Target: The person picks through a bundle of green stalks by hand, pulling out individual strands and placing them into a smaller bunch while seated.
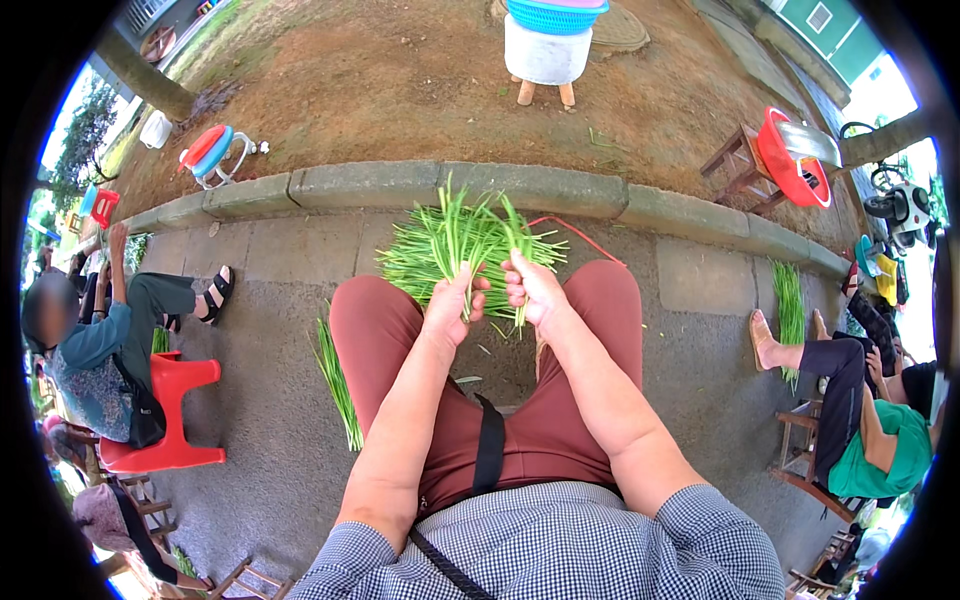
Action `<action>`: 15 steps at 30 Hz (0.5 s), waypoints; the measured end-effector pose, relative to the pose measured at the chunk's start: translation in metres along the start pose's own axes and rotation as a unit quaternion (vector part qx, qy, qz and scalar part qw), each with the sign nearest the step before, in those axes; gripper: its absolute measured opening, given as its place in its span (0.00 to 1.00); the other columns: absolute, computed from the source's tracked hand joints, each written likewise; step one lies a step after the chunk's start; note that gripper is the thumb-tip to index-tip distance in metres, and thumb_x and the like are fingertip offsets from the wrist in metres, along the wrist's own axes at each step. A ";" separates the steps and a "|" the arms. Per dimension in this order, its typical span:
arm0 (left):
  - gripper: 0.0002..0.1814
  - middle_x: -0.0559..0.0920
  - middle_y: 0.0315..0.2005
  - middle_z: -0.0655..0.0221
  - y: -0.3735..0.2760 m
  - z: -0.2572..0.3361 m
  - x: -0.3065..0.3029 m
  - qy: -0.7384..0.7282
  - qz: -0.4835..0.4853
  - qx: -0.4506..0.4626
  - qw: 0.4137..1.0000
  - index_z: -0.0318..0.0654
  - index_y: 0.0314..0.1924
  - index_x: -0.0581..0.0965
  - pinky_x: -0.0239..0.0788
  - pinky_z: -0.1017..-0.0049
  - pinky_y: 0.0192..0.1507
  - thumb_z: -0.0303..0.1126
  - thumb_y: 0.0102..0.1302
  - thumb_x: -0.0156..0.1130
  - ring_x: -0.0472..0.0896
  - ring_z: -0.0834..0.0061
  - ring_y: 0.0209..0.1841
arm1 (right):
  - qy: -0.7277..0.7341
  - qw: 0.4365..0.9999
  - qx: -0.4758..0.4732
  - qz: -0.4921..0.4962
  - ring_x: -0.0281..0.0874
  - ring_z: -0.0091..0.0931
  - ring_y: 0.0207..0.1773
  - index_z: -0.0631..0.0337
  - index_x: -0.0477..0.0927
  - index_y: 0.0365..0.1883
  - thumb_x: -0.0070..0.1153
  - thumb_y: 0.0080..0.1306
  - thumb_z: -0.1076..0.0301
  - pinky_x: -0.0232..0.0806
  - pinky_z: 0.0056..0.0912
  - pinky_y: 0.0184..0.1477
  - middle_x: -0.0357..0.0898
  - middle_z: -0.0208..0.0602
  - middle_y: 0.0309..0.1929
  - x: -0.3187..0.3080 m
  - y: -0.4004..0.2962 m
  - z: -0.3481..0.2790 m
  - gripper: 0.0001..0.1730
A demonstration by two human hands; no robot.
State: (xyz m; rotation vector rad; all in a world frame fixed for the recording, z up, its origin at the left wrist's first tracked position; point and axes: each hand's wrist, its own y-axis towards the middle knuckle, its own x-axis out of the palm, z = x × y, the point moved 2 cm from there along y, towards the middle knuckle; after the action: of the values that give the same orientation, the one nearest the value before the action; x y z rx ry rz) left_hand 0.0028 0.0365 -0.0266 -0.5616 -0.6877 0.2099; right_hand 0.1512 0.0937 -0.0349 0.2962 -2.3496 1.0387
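My left hand (450, 304) is closed around the lower ends of a small bunch of long green stalks (452, 232), whose tips point away from me. Close by on its right, my right hand (531, 286) grips a thinner bunch of similar stalks (517, 225). The two hands are apart, above the gap between my knees. Beneath and beyond them a large heap of green stalks (409, 251) lies on the pavement against the kerb. A red strip (581, 238) runs out from the heap's right side. More stalks (337, 382) lie beside my left leg.
A stone kerb (360, 185) crosses in front, with bare soil beyond. A white stool (547, 52) there bears a blue basket (559, 16). At left a person sits on a red plastic stool (169, 420); at right another sits near more stalks (789, 315) and a red basin (780, 165).
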 end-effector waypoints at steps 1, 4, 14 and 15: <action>0.17 0.77 0.27 0.71 0.001 0.001 -0.002 -0.027 -0.012 0.006 1.000 0.41 0.51 0.74 0.57 0.81 0.16 0.45 0.73 0.51 0.69 0.83 0.19 | 0.028 0.999 -0.016 0.012 0.56 0.14 0.18 0.57 0.70 0.37 0.53 0.69 0.53 0.49 0.18 0.18 0.63 0.20 0.21 -0.003 0.002 -0.002 0.16; 0.18 0.77 0.30 0.70 0.003 0.004 -0.006 -0.097 -0.037 0.021 0.994 0.43 0.52 0.73 0.59 0.81 0.17 0.46 0.73 0.48 0.70 0.83 0.21 | 0.132 0.980 -0.132 0.065 0.53 0.16 0.17 0.51 0.68 0.29 0.56 0.68 0.53 0.48 0.22 0.19 0.60 0.19 0.19 -0.013 0.008 -0.012 0.16; 0.20 0.77 0.34 0.71 0.000 -0.003 0.004 -0.020 -0.007 0.018 1.000 0.54 0.63 0.65 0.61 0.80 0.19 0.42 0.74 0.47 0.72 0.79 0.24 | -0.040 0.998 -0.034 -0.021 0.55 0.13 0.17 0.51 0.74 0.32 0.66 0.60 0.58 0.47 0.17 0.17 0.66 0.19 0.22 0.009 -0.005 0.001 0.13; 0.20 0.77 0.33 0.72 -0.001 -0.004 0.006 0.002 -0.002 0.011 1.000 0.54 0.63 0.66 0.61 0.79 0.20 0.42 0.73 0.48 0.72 0.79 0.24 | -0.063 0.997 -0.019 -0.028 0.55 0.12 0.17 0.51 0.75 0.33 0.66 0.60 0.59 0.46 0.17 0.17 0.66 0.19 0.22 0.013 -0.006 0.004 0.12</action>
State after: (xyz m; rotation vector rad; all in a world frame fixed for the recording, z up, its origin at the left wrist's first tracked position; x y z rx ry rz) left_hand 0.0101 0.0356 -0.0254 -0.5400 -0.6816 0.2129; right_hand 0.1418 0.0869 -0.0257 0.4231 -2.4558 0.9718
